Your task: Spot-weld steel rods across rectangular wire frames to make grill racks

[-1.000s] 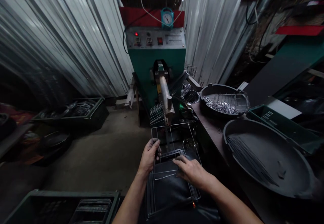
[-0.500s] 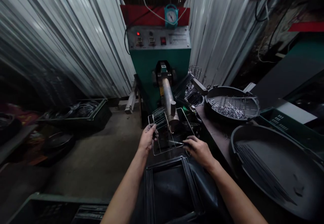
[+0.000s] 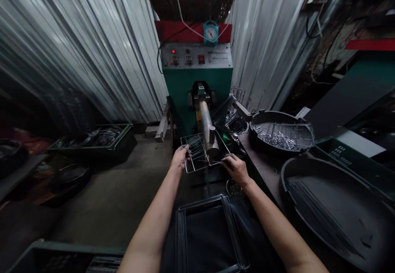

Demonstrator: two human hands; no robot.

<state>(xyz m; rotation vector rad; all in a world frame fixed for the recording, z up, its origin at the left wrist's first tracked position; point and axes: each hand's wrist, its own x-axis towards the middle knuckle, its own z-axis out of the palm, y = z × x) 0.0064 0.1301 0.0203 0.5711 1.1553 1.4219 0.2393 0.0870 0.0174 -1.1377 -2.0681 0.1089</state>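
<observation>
My left hand (image 3: 180, 157) is closed on the left side of a rectangular wire frame (image 3: 197, 169), fingers pinching the thin metal. Several thin wires (image 3: 195, 140) fan out beside those fingers, across the frame. My right hand (image 3: 235, 168) is closed at the frame's near right corner; whether it also pinches a loose wire cannot be made out. The frame sits tilted around the lower end of a welding machine's round metal arm (image 3: 205, 116), whose tip is between my hands. Below, a stack of dark wire frames (image 3: 182, 240) rests on my lap.
The green machine (image 3: 180, 82) stands ahead, with a dial timer (image 3: 211, 32) on it. To the right, one round tray (image 3: 261, 141) holds short wires and another tray (image 3: 285, 164) holds long rods. Green crates (image 3: 126, 135) (image 3: 40, 246) stand at left.
Both hands have moved forward with the wire frame, bringing its near edge closer to the machine arm's tip. The rod that stuck out from my right hand no longer shows clearly. The view has tilted up.
</observation>
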